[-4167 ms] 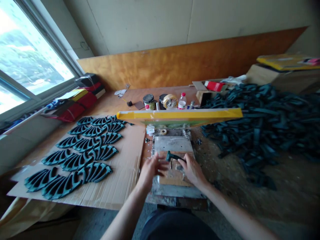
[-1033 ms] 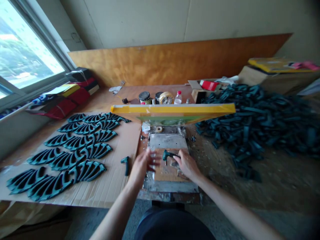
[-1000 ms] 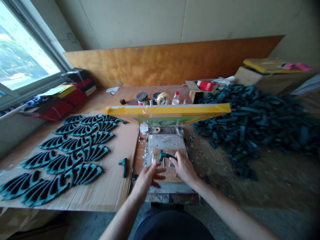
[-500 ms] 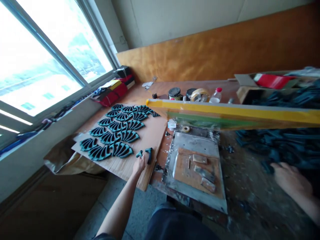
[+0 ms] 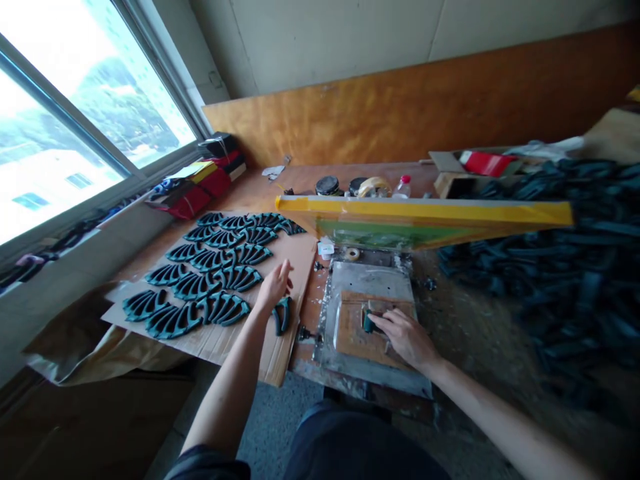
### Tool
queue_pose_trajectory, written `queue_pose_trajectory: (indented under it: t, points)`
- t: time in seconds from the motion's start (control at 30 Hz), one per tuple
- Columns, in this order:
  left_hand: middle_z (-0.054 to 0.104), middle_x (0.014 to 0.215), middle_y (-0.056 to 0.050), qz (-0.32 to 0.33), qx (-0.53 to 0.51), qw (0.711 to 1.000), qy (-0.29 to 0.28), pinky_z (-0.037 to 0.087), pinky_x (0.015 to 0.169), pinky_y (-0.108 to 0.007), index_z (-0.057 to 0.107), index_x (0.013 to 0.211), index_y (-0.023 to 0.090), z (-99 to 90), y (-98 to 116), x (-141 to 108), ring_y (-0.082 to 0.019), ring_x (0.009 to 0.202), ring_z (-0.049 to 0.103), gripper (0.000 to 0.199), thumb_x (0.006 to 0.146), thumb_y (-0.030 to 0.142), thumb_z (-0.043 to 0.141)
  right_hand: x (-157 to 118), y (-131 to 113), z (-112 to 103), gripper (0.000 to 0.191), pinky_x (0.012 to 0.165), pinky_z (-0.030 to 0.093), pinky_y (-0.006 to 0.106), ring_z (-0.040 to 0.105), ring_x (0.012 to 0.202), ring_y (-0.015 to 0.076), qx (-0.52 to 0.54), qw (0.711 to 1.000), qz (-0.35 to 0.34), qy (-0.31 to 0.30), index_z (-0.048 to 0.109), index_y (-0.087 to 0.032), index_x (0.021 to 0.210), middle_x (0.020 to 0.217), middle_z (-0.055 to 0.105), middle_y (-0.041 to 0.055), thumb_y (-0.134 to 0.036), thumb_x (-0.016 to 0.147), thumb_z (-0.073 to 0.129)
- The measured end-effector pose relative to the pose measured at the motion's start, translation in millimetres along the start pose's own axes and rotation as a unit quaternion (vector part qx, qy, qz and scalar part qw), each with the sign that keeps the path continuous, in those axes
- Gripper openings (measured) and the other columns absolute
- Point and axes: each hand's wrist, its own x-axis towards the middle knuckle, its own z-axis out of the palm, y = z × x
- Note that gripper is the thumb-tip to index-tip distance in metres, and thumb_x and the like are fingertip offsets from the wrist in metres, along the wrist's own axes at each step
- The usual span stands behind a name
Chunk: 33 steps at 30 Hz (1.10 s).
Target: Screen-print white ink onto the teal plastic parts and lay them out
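Note:
My left hand (image 5: 275, 285) is above the cardboard sheet (image 5: 267, 360), fingers stretched out and slightly apart. The underside of the palm is hidden, and I see nothing held. Just below it on the sheet lies a curved dark green piece (image 5: 283, 316). Beside my forearm, several rows of similar ribbed, fan-like pieces (image 5: 225, 309) lie on the cardboard. My right hand (image 5: 406, 335) pinches a small dark green piece (image 5: 369, 321) at the wooden jig board (image 5: 350, 341), touching down among its small blocks. That board sits on a grey metal plate (image 5: 345, 275).
A yellow-taped frame (image 5: 425, 210) with a green mesh slants above the plate's far end. A heap of dark pieces (image 5: 575, 267) covers the right side. Behind stand black-lidded jars (image 5: 327, 186), tape rolls and a red-capped bottle (image 5: 403, 187). A window (image 5: 115, 93) is at left.
My right hand has come from the dark heap to the jig board with a green piece. My left hand has lifted off the piece it was at on the cardboard. The view has shifted right.

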Motion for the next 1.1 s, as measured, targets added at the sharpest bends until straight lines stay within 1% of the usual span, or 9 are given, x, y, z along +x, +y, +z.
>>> queue_pose_trajectory:
  t: [0.07,0.13,0.23,0.4,0.53,0.6,0.77,0.97,1.1]
  points:
    - [0.062,0.070,-0.002,0.077,-0.181,0.980,0.040,0.043,0.050,-0.020,0.046,0.131,0.018,-13.9,43.3,5.9,-0.011,0.050,0.055,0.073,0.091,0.062,0.004,4.9,-4.1,4.2,0.035,0.082,0.050,0.036,0.057,0.090,0.0231,-0.071,0.997,-0.020,0.002,0.066,-0.020,0.117,0.092,0.062,0.0085,-0.012,0.087,0.048]
    - [0.057,0.060,0.001,0.144,-0.364,0.919,0.056,0.038,0.044,-0.018,0.057,0.115,0.016,-26.2,79.9,3.7,-0.009,0.043,0.047,0.075,0.088,0.071,0.014,6.6,-2.7,5.2,0.038,0.084,0.050,0.037,0.056,0.092,0.0242,-0.116,0.993,-0.025,0.006,0.066,-0.020,0.117,0.095,0.063,0.0096,-0.009,0.084,0.052]
    - [0.053,0.051,0.000,0.164,-0.428,0.887,0.051,0.035,0.042,-0.019,0.063,0.076,0.013,-35.8,99.1,-14.7,-0.008,0.041,0.044,0.069,0.085,0.072,0.029,1.1,5.6,-4.0,0.039,0.083,0.051,0.036,0.058,0.091,0.0229,-0.134,0.990,-0.032,0.012,0.068,-0.023,0.116,0.095,0.065,0.0075,-0.008,0.081,0.055]
    - [0.064,0.069,-0.002,0.098,-0.363,0.927,-0.019,0.042,0.052,-0.021,0.068,0.100,0.013,-3.2,33.7,-61.6,-0.012,0.058,0.055,0.060,0.088,0.063,0.038,-2.6,38.6,-54.7,0.036,0.067,0.054,0.027,0.062,0.074,0.0162,-0.106,0.985,0.069,0.120,0.071,-0.015,0.092,0.084,0.068,0.0059,-0.028,0.094,0.037]
    - [0.068,0.079,-0.002,0.020,-0.287,0.955,-0.072,0.046,0.060,-0.023,0.052,0.133,0.018,59.3,-32.4,-78.1,-0.016,0.070,0.062,0.060,0.083,0.051,0.054,37.6,43.3,-85.5,0.041,0.078,0.053,0.030,0.062,0.092,0.0209,-0.107,0.972,0.097,0.184,0.060,-0.009,0.120,0.109,0.062,0.0131,-0.037,0.092,0.048]
    - [0.069,0.079,-0.002,-0.004,-0.240,0.969,-0.065,0.047,0.062,-0.024,0.043,0.140,0.020,85.5,-52.0,-76.5,-0.017,0.072,0.064,0.063,0.083,0.045,0.055,65.3,30.6,-84.4,0.047,0.087,0.049,0.035,0.056,0.104,0.0260,-0.130,0.978,0.075,0.148,0.057,-0.012,0.122,0.116,0.057,0.0147,-0.034,0.082,0.065]
    - [0.072,0.092,-0.003,-0.001,-0.168,0.983,-0.068,0.048,0.068,-0.024,0.041,0.142,0.023,107.5,-67.8,-67.2,-0.018,0.081,0.067,0.059,0.087,0.044,0.049,79.8,-4.6,-58.9,0.005,0.070,0.045,0.030,0.056,0.079,0.0209,-0.162,0.983,0.069,-0.058,0.062,-0.018,0.085,0.081,0.061,0.0058,-0.020,0.081,0.063]
    - [0.072,0.096,-0.003,-0.003,-0.176,0.982,-0.071,0.049,0.072,-0.024,0.044,0.140,0.024,106.6,-69.7,-66.9,-0.018,0.084,0.067,0.058,0.086,0.044,0.049,23.2,-14.2,-63.8,0.018,0.072,0.040,0.031,0.053,0.081,0.0202,-0.113,0.976,-0.144,-0.120,0.060,-0.017,0.078,0.080,0.062,0.0056,-0.003,0.076,0.049]
    - [0.071,0.090,-0.004,-0.004,-0.205,0.977,-0.065,0.049,0.070,-0.026,0.045,0.139,0.021,110.6,-73.8,-65.7,-0.019,0.081,0.066,0.059,0.086,0.046,0.051,27.1,-16.6,-69.3,0.014,0.071,0.040,0.033,0.052,0.079,0.0206,-0.089,0.985,-0.110,-0.099,0.058,-0.019,0.073,0.076,0.061,0.0043,-0.007,0.077,0.052]
